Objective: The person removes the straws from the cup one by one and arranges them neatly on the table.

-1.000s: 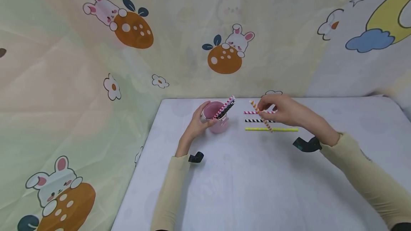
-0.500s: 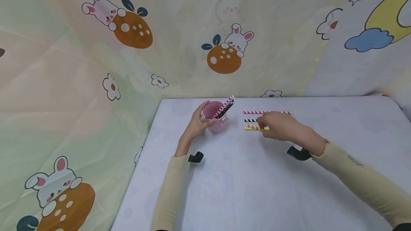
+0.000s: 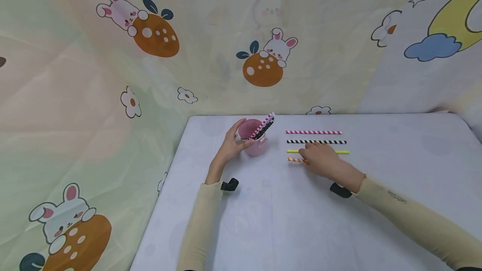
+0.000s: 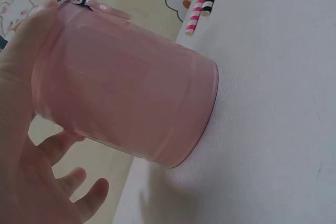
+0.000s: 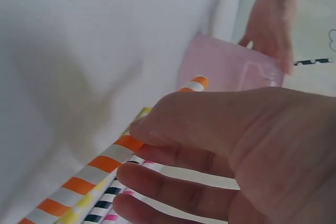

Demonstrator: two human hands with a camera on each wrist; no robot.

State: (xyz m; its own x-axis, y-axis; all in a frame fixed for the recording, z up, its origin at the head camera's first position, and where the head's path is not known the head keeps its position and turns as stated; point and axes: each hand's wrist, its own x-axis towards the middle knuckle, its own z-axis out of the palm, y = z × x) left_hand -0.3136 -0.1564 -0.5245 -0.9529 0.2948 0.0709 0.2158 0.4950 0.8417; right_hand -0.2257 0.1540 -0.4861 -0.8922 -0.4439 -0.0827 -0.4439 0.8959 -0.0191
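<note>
My left hand [image 3: 228,149] grips a pink plastic cup [image 3: 257,149] near its rim, thumb on the near side. Several patterned paper straws [image 3: 264,126], pink-striped and black with white dots, lean out of the cup to the right. On the right, my right hand [image 3: 324,161] pinches an orange-and-white striped paper straw [image 5: 80,185] between thumb and fingers, low over the table; the hand hides its right part in the head view. Just beyond it lie a yellow straw [image 3: 342,152], a black-and-white striped straw [image 3: 295,141] and a pink-and-white striped straw [image 3: 314,132], roughly parallel.
All this is on a white-covered table [image 3: 263,221]. A fabric backdrop [image 3: 211,45] with printed rabbits and flowers rises along the table's back and left edges. Black wrist mounts [image 3: 229,185] stick out beside both sleeves.
My right hand has moved toward me and down with the orange-striped straw, turning it from slanted across the others to lying alongside them, in front of the yellow one. The left hand and cup stay put.
</note>
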